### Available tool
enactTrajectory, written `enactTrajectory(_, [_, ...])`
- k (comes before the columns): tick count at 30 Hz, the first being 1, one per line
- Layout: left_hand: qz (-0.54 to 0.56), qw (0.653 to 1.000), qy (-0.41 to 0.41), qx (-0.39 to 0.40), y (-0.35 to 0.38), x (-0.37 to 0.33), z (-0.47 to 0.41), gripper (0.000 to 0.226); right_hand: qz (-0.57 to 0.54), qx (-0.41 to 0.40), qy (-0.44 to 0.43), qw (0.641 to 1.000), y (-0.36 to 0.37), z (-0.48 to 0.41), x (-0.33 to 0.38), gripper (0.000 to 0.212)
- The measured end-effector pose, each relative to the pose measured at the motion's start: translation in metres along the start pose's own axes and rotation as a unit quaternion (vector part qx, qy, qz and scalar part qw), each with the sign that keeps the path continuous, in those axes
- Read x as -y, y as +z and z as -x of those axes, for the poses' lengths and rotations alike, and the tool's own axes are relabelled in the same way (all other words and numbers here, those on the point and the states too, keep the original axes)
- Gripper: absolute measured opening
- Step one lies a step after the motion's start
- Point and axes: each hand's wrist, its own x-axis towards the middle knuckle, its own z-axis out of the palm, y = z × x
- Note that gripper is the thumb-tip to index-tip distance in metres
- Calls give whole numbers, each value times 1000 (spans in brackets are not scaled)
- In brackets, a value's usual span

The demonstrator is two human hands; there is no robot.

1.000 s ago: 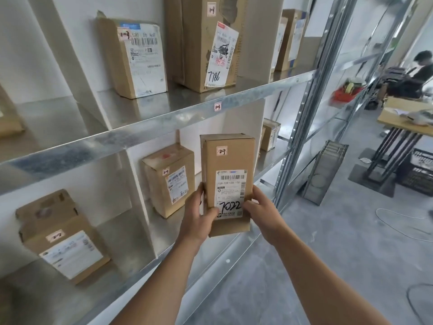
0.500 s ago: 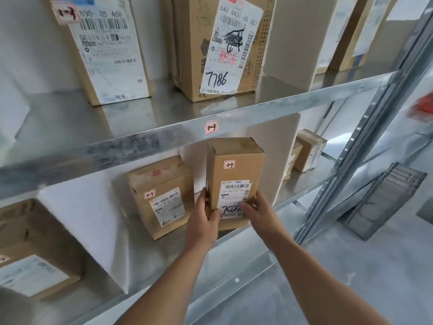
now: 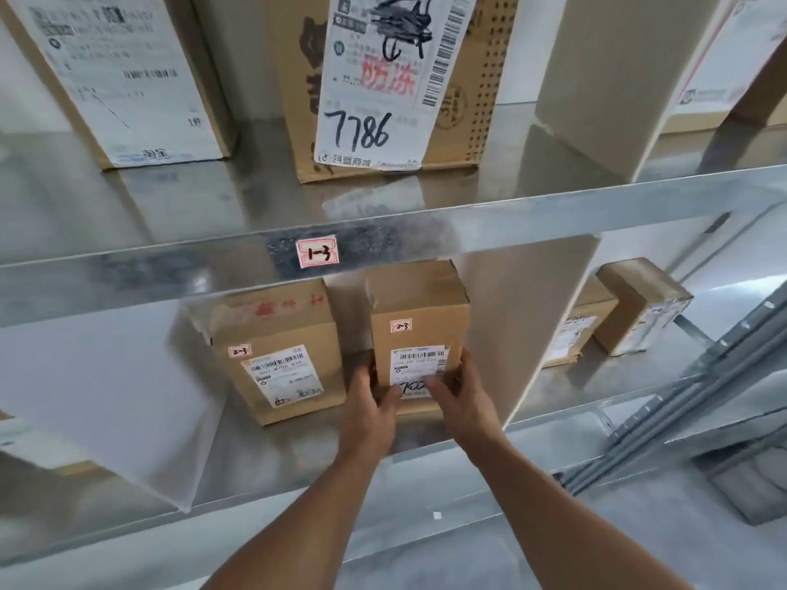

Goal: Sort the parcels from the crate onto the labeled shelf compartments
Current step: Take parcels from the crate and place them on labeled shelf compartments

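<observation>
1. Since half a second ago the parcel (image 3: 419, 330) has gone deeper into the lower shelf (image 3: 298, 453) bay, and the view has closed in on it.
2. Fingers (image 3: 438, 387) of both hands grip the parcel low down. The left hand (image 3: 370, 413) is at its 9 o'clock side, the right hand (image 3: 464, 402) at 3 o'clock, and the thumbs lie across the foot of the label.
3. The parcel stands upright and bears a 2-3 tag (image 3: 400, 325). The hands hide whether its base rests fully on the shelf.
4. At its 9 o'clock, just beside it, stands a box (image 3: 281, 359) also tagged 2-3. At 3 o'clock a white divider (image 3: 532, 325) is close.
5. At 12 o'clock the upper shelf edge carries a 1-3 label (image 3: 317, 252), with the 7786 box (image 3: 383, 78) above.
6. Judged step: placing, nearly done, and the matching tags suggest the right bay. The next move calls for settling the base flat, then easing both hands off evenly so the tall parcel doesn't tip. After that comes the crate, which is out of view.
</observation>
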Motion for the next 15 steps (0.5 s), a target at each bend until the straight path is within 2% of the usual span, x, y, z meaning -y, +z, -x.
enactTrajectory(6, [-27,999,13,-32,12,-1,-14,32,7,9,12,1000,2,-30,1,44])
enactTrajectory(15, [-2,998,24,-58,21,2,-28,26,12,-1,27,1000,4,-45,8,38])
